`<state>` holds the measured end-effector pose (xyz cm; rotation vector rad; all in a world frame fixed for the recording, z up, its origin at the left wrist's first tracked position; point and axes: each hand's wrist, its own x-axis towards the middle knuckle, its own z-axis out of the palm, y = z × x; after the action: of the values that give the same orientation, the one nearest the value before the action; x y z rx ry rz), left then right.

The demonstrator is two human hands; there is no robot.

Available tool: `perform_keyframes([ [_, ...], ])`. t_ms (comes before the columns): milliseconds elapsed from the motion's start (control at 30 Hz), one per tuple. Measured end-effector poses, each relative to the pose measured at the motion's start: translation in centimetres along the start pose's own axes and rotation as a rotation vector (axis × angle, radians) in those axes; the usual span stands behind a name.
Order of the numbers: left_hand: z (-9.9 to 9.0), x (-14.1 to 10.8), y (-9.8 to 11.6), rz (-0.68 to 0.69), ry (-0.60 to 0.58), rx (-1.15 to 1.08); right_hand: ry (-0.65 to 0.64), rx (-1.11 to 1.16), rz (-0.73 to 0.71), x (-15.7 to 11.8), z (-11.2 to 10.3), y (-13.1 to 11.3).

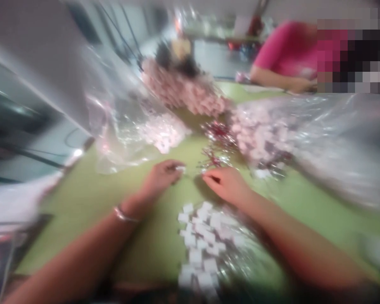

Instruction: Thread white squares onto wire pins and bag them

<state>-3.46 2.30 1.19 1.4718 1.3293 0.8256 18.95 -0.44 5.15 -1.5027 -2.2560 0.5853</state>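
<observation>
Over the middle of the green table, my left hand [161, 177] is closed in a pinch on a small white piece [180, 168]. A bracelet circles that wrist. Facing it a short way to the right, my right hand [229, 183] is also pinched, but blur hides what its fingertips hold. Just beyond the right fingers lie shiny silver and dark red sprigs [213, 159]. Nearer to me, below both hands, is a loose pile of small white square pieces [196, 236], with clear shiny plastic at its right side.
The green table [114, 185] carries an open clear bag of pale pink pieces [163, 133] at left. Behind it lies a heap of pink bundles [186, 90]. A large plastic bag [329, 143] spreads at right. Across the table sits a person in a pink top [283, 48].
</observation>
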Motion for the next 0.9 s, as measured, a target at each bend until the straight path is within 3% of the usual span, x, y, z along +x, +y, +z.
perform_keyframes([
  [133,0.8,-0.8,0.9,-0.171,-0.105,-0.414,0.032,-0.021,-0.128,-0.2,0.3,0.0],
  [267,1.0,-1.1,1.6,-0.282,-0.133,-0.564,0.053,-0.091,-0.217,-0.2,0.7,0.3],
  [500,0.5,-0.6,0.3,-0.217,-0.195,-0.28,0.115,-0.322,-0.39,-0.6,1.3,0.5],
  [600,0.6,-0.5,-0.7,-0.157,-0.281,-0.178,0.092,-0.304,-0.43,-0.6,1.4,0.4],
  [700,0.9,-0.5,-1.1,-0.119,-0.315,-0.161,0.02,-0.239,-0.39,-0.5,1.4,0.3],
  [900,2.1,-0.9,-1.1,-0.093,-0.249,-0.108,-0.143,-0.29,-0.235,-1.0,2.2,-0.4],
])
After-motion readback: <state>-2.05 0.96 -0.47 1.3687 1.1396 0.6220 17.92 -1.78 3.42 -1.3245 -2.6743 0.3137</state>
